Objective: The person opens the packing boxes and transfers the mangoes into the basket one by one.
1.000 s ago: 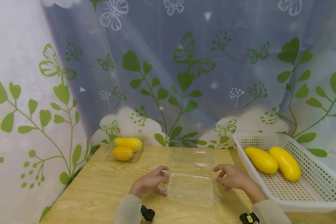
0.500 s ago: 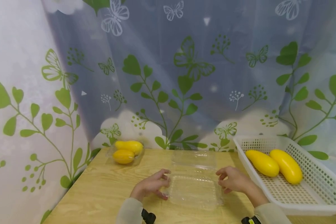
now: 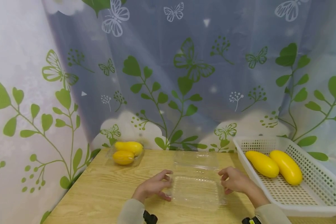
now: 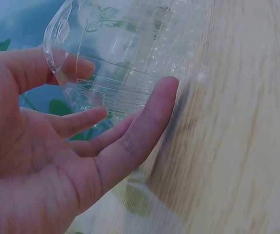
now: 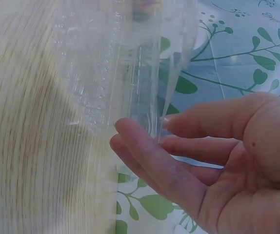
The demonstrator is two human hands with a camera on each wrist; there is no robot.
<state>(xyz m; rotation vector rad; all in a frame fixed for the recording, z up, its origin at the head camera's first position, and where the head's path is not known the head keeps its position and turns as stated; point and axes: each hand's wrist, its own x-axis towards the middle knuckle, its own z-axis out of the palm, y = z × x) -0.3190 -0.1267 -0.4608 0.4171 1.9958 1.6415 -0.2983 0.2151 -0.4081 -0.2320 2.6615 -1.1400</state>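
Note:
An opened clear plastic clamshell box (image 3: 197,190) lies on the wooden table, its lid (image 3: 196,160) laid back toward the curtain. My left hand (image 3: 154,185) holds the box by its left side. On the opposite side my right hand (image 3: 235,180) has its fingers at the right edge. The left wrist view has the box rim (image 4: 62,77) between the digits of my left hand. Likewise the right wrist view has a thin clear edge (image 5: 168,100) between the digits of my right hand. No contents show inside the box.
To the right stands a white perforated plastic basket (image 3: 308,199) holding two yellow squash-like vegetables (image 3: 285,167). A second clear container (image 3: 138,160) with yellow produce (image 3: 123,157) in it sits at the back left. A patterned curtain (image 3: 156,62) hangs behind the table (image 3: 100,199).
The clamshell box has shifted slightly to the right, and my left hand has moved right with it. My right hand has closed in on the right edge. The whole head view has dipped slightly.

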